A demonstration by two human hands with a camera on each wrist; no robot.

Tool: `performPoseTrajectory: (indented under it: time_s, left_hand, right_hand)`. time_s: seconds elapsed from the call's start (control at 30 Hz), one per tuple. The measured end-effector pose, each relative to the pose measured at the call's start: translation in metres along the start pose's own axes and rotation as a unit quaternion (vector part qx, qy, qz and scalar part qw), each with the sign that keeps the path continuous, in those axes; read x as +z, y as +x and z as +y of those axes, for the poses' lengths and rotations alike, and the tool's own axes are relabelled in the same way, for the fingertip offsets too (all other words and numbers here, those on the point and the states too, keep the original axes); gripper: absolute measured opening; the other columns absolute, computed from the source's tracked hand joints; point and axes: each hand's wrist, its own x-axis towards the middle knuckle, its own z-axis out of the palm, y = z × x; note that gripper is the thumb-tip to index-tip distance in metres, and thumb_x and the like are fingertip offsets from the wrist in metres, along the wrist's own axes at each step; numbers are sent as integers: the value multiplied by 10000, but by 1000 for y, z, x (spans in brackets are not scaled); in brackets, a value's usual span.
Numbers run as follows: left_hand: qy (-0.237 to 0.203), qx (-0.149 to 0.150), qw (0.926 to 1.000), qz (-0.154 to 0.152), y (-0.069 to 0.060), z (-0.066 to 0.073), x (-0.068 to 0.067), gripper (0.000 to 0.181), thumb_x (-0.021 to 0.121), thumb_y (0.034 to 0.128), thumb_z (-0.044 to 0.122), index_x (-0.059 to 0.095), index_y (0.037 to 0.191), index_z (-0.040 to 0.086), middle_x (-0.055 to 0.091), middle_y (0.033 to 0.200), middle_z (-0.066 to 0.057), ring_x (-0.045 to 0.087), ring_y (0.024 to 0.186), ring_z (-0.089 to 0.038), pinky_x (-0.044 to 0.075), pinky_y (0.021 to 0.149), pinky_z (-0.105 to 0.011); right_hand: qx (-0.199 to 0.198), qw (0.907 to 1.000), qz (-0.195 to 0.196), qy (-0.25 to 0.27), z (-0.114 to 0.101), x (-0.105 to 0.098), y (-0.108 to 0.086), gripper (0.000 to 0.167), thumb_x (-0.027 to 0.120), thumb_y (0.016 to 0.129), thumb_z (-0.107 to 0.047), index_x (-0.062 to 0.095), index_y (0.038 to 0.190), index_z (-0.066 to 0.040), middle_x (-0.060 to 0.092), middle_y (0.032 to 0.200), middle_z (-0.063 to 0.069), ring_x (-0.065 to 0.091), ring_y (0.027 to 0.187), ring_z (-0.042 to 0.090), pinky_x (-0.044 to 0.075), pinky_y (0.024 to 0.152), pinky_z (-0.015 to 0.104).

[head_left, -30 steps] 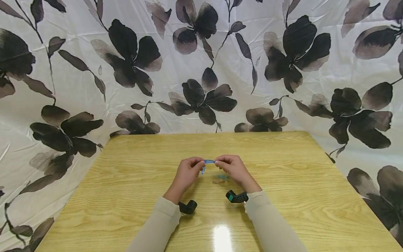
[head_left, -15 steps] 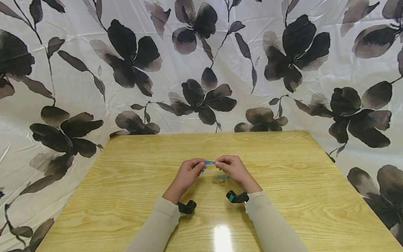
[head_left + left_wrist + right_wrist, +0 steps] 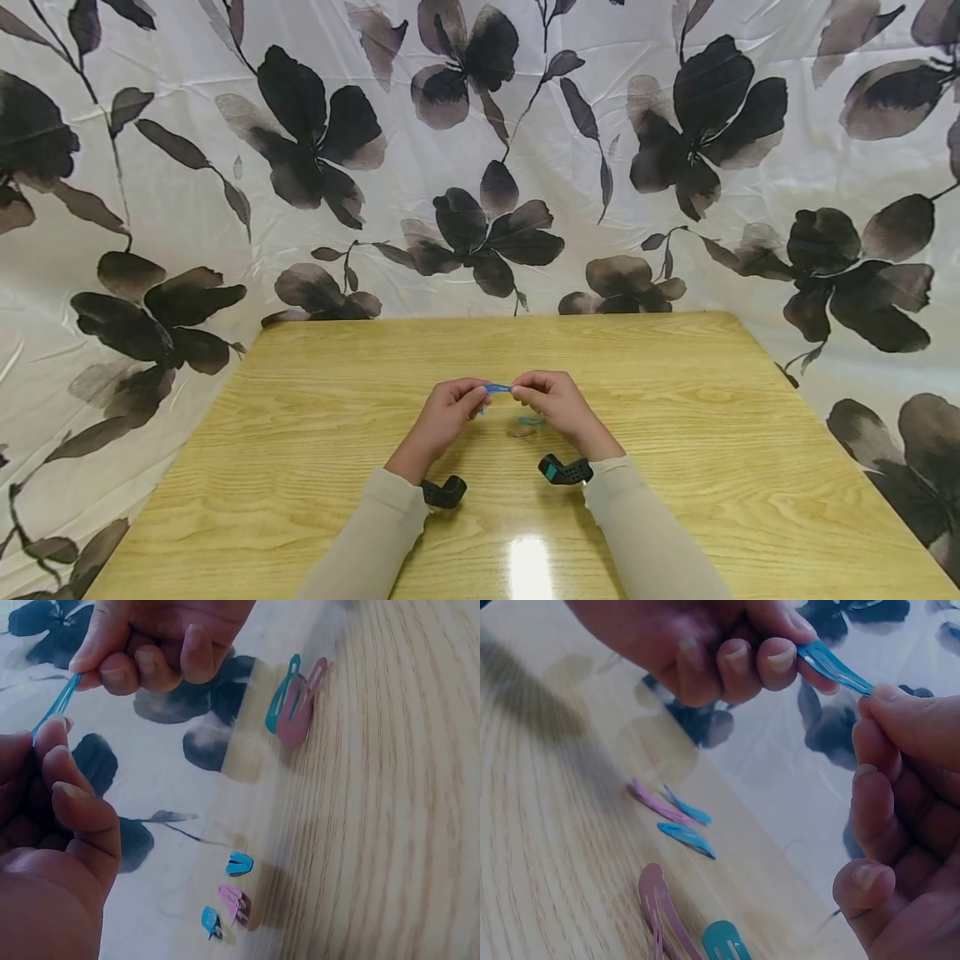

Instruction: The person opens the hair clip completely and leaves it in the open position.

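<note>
Holding a blue hair clip [image 3: 832, 666] by its two ends, raised off the counter [image 3: 315, 533], about midway between the left and right edges and short of the far edge; pinching one end between thumb and forefinger of the left hand [image 3: 448, 408], the other between thumb and forefinger of the right hand [image 3: 558, 404]; in both cases with fingers narrow on the clip and the spare ones curled below; cannot tell whether snapped flat or sprung.

Lying on the counter, to the near-edge side of the held clip, a teal clip [image 3: 273, 720] and a dusty-pink clip [image 3: 294, 733], side by side, hard to call touching or apart; closer to the left edge, a bright pink clip [image 3: 652, 800] grouped with one loose blue clip [image 3: 690, 838] and a second loose blue clip [image 3: 690, 808].

Could slip free under a hard pull or slight twist, owing to thin, seemingly smooth ends and a grip by fingertips alone; might jump toward the far edge or nip a fingertip, if sprung suddenly by pressure near the bend; might bend out of line, from uneven force between left and right; if dropped, could land among the loose clips and, being alike in colour, get confused with the blue ones.
</note>
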Motion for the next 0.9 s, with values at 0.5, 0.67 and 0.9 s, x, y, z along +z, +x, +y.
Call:
performPoseTrajectory:
  time_s: [0.5, 0.67, 0.9]
  left_hand:
    - [-58, 137, 9998, 143, 3, -11, 1, 297, 441, 1038, 150, 614, 1111, -80, 564, 822, -55, 414, 705, -211, 388, 660, -316]
    - [-27, 191, 9996, 215, 3, -10, 2, 290, 440, 1037, 142, 622, 1090, -78, 565, 847, -122, 406, 694, -206, 383, 647, -316]
    - [106, 161, 9996, 211, -3, 4, 5, 256, 453, 1029, 116, 633, 1055, -64, 552, 783, 0, 414, 670, -178, 382, 613, -260]
  right_hand:
    - [-73, 9996, 80, -250, -2, 5, 0, 186, 565, 977, -97, 664, 1036, 49, 618, 923, 159, 524, 803, 264, 459, 769, 455]
    - [-111, 9996, 109, -239, -1, 6, 0, 184, 564, 977, -91, 661, 1029, 56, 624, 966, 230, 526, 918, 432, 462, 831, 506]
    - [-143, 9997, 67, -193, 1, 6, 0, 184, 556, 981, -93, 655, 1022, 57, 602, 974, 274, 526, 866, 341, 460, 812, 481]
